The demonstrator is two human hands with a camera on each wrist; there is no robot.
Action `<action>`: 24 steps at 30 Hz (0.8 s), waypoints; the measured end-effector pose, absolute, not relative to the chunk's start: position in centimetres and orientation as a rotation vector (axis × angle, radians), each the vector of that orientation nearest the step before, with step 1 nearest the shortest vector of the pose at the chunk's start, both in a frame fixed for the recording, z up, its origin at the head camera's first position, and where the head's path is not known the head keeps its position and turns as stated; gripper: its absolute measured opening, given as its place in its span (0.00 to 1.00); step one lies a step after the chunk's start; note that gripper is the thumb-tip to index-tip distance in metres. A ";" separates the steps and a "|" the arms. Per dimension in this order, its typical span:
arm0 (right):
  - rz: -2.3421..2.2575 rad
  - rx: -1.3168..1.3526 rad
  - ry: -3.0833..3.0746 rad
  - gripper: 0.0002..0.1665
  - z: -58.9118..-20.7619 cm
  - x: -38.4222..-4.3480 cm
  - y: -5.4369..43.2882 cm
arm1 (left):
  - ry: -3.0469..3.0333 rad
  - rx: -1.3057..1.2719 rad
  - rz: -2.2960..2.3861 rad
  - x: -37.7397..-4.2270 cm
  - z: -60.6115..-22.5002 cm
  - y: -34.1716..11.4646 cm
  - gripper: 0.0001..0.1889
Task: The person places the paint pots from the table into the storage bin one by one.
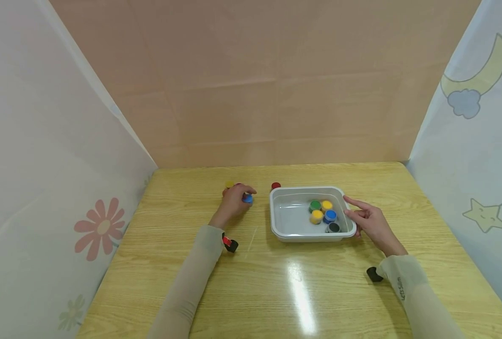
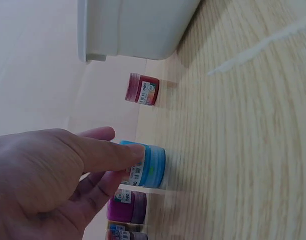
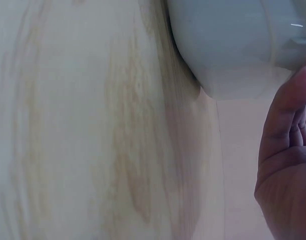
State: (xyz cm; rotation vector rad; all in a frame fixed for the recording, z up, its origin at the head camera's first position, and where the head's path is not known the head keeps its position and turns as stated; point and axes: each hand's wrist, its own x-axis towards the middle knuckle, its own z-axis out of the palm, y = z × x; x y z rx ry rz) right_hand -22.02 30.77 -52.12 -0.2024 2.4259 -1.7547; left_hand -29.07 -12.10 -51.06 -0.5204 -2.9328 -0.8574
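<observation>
My left hand (image 1: 232,201) pinches a light blue paint jar (image 2: 155,167) between thumb and fingers, low over the wooden table. Just beside it, in the left wrist view, stands a purple paint jar (image 2: 123,207), with another jar partly cut off by the frame edge. At the right end of a white plastic tray (image 1: 292,219), my right hand (image 1: 373,228) grips the rim. Inside the tray, grouped to the right, are a green-lidded jar (image 1: 315,205), two yellow-lidded ones (image 1: 316,216), a blue one (image 1: 330,215) and a black one (image 1: 333,228).
Behind the tray's left back corner stands a red paint jar (image 1: 275,185). A yellow-lidded jar (image 1: 229,184) shows past my left hand, which partly hides the jars there. Papered walls enclose the table (image 1: 251,282) at the back and both sides.
</observation>
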 end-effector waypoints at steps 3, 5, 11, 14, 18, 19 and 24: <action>-1.761 -0.199 2.417 0.37 -52.1 -22.0 30.8 | -2.933 -0.510 -0.882 -29.0 -51.0 -12.0 0.19; -1.763 -0.198 2.413 0.37 -52.2 -22.0 30.8 | -2.927 -0.511 -0.905 -29.1 -50.9 -12.0 0.20; -1.754 -0.200 2.420 0.37 -52.1 -22.1 30.8 | -2.944 -0.487 -0.863 -29.3 -51.2 -12.2 0.19; -1.753 -0.200 2.419 0.37 -52.1 -22.1 30.8 | -2.961 -0.485 -0.813 -29.4 -51.6 -12.3 0.18; -1.758 -0.199 2.414 0.37 -52.2 -22.1 30.8 | -2.958 -0.493 -0.808 -29.5 -52.1 -12.4 0.16; -1.756 -0.198 2.413 0.37 -52.1 -22.1 30.8 | -2.958 -0.498 -0.807 -29.5 -52.3 -12.4 0.16; -1.741 -0.180 2.413 0.38 -52.1 -22.1 30.8 | -2.964 -0.517 -0.796 -29.7 -52.8 -12.2 0.15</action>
